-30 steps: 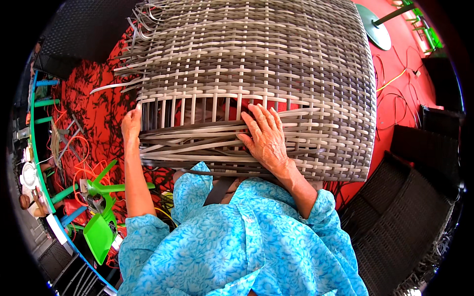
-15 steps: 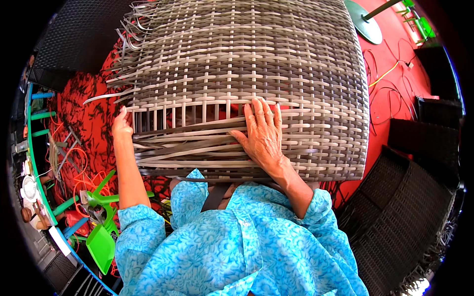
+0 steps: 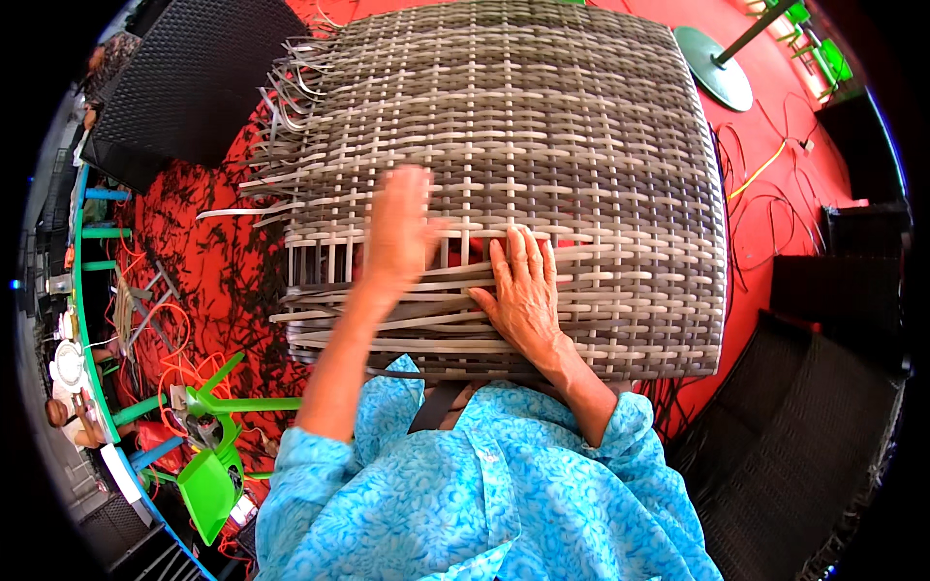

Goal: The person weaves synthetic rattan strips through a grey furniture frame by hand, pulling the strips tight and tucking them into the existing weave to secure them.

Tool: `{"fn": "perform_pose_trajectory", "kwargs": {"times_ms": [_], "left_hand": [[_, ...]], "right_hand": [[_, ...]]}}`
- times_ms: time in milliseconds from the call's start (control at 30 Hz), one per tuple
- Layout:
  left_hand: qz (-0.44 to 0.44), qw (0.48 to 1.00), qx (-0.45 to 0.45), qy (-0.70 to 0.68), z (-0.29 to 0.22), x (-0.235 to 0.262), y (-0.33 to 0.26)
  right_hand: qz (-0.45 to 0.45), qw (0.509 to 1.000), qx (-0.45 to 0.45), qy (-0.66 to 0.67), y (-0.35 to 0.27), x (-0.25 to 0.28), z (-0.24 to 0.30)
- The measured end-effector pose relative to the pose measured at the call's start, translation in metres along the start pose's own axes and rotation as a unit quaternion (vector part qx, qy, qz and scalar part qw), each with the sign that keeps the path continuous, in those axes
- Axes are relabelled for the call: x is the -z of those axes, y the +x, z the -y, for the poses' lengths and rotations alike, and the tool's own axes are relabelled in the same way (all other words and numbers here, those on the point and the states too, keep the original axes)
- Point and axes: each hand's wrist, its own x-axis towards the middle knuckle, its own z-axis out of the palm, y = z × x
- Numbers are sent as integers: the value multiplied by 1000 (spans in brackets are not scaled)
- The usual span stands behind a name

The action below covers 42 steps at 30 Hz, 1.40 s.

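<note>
A large grey-brown woven panel [image 3: 581,126] of flat plastic strips lies in front of me, reaching toward my lap. Across its near part runs a gap where upright strips show bare, with loose lengthwise strips [image 3: 407,324] bunched below it. My right hand [image 3: 528,295] rests flat on the weave at the gap's right end, fingers stretched and a little apart, thumb on the loose strips. Over the gap's left half is my left hand [image 3: 399,228], smeared by motion, so its fingers and anything in them do not show clearly. Loose strip ends [image 3: 286,107] fringe the panel's left edge.
Dark scraps litter the red floor [image 3: 208,232] at left. Beside them are a green dustpan [image 3: 206,494], orange cord [image 3: 179,363] and a blue-green frame [image 3: 82,242]. Black woven pieces [image 3: 794,445] stand at right. A round green pole base [image 3: 717,73] and cables are at far right.
My left hand has left the strip ends at the panel's left edge and moved right, over the gap. My right hand keeps its place on the weave. The view has shifted slightly.
</note>
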Motion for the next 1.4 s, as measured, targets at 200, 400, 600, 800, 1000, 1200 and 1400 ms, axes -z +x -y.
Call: {"fn": "perform_pose_trajectory", "kwargs": {"times_ms": [200,400,600,800,1000,1200,1400], "left_hand": [[178,984,19,28,-22,-53,28],[151,961,150,175,73,-16,0],[19,947,172,270,132,39,-57],[86,965,137,-206,-31,17,-2],[152,971,50,-177,-78,-31,14],[200,945,113,-232,-71,-40,34],[300,868,224,-325,-75,-20,47]], "right_hand": [[-2,1000,7,25,-3,0,8],[-15,999,3,34,-3,1,2],[-31,997,-5,76,1,5,14],[-71,983,68,155,-16,0,21],[-27,980,115,162,-42,3,19],[-66,973,105,196,-48,1,15],[-71,970,106,207,-50,-4,11]]}}
